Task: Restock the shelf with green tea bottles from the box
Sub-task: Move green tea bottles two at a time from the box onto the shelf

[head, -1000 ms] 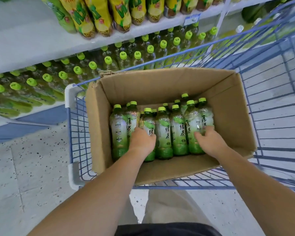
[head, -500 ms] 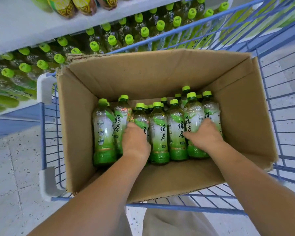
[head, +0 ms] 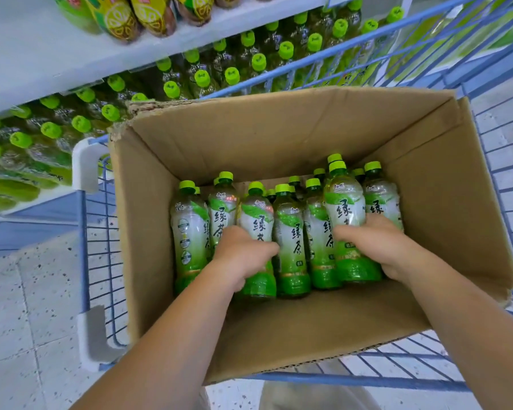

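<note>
Step in hand: picking bottles from box (head: 427, 161) in cart (head: 486, 386). Left hand (head: 243, 255) wraps one bottle (head: 256, 223) in row; right hand (head: 379, 247) grips another bottle (head: 342, 208), slightly raised. Next: lift both straight up, past neighbours, carry to shelf (head: 33, 51) at left.

Both my bare forearms reach forward and down, converging slightly from the bottom corners of the view. My left hand (head: 243, 255) is palm down, knuckles up, fingers curled out of sight and thumb pointing right, closed around a green tea bottle (head: 256, 232). My right hand (head: 376, 244) sits a little farther forward, fingers wrapped leftward across a second green tea bottle (head: 344, 208), wrist bent, gripping it firmly.
</note>
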`<state>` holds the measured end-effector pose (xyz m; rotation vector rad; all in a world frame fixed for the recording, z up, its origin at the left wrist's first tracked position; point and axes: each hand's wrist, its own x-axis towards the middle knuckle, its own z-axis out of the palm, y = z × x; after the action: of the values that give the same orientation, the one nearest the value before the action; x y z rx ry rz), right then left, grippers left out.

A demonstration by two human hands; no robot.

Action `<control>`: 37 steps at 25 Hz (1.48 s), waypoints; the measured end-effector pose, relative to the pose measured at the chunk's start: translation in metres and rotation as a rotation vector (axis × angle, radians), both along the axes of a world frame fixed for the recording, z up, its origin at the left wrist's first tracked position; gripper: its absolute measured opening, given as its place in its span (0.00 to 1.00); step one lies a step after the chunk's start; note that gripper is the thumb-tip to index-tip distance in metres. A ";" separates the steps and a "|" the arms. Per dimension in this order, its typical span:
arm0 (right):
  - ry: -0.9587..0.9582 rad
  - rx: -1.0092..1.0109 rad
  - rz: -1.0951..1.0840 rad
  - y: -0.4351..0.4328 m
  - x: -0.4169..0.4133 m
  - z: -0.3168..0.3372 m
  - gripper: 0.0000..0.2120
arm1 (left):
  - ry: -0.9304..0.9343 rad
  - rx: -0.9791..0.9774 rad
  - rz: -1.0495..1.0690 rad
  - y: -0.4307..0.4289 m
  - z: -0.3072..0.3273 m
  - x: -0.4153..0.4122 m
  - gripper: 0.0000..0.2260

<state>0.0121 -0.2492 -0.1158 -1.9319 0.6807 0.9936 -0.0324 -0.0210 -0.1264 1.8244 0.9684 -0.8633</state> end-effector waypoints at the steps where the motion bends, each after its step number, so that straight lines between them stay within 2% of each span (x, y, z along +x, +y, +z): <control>1: -0.009 0.044 -0.002 0.005 -0.001 0.005 0.26 | -0.018 -0.059 0.014 0.002 0.005 0.000 0.12; 4: -0.056 0.128 -0.014 0.024 -0.009 0.025 0.17 | -0.099 -0.190 0.044 0.008 0.031 0.000 0.16; 8: -0.198 0.212 -0.046 0.064 -0.025 0.070 0.09 | -0.307 -0.285 0.044 0.030 0.075 0.001 0.07; 13: -0.340 0.222 -0.017 0.121 -0.030 0.134 0.11 | -0.490 -0.334 0.012 0.083 0.141 -0.001 0.10; 17: -0.411 0.212 0.072 0.188 -0.024 0.174 0.19 | -0.600 -0.377 0.041 0.148 0.180 -0.004 0.10; 20: -0.462 0.229 0.120 0.247 -0.020 0.195 0.16 | -0.690 -0.328 0.114 0.206 0.194 -0.006 0.09; 22: -0.485 0.250 0.149 0.287 -0.020 0.203 0.15 | -0.723 -0.272 0.190 0.247 0.199 -0.011 0.11; 26: -0.484 0.281 0.187 0.380 -0.022 0.207 0.17 | -0.763 -0.122 0.253 0.347 0.200 -0.026 0.13; 30: -0.506 0.284 0.235 0.458 -0.021 0.194 0.09 | -0.786 0.020 0.261 0.429 0.188 -0.038 0.15; 34: -0.527 0.296 0.277 0.523 -0.013 0.172 0.19 | -0.819 0.120 0.270 0.492 0.167 -0.043 0.14; 37: -0.570 0.314 0.328 0.558 0.001 0.151 0.22 | -0.846 0.142 0.270 0.523 0.150 -0.036 0.14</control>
<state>0.0133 0.3090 0.0350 -1.9395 -0.1138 0.6335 -0.0688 0.5018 0.0236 1.8523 0.6915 0.1681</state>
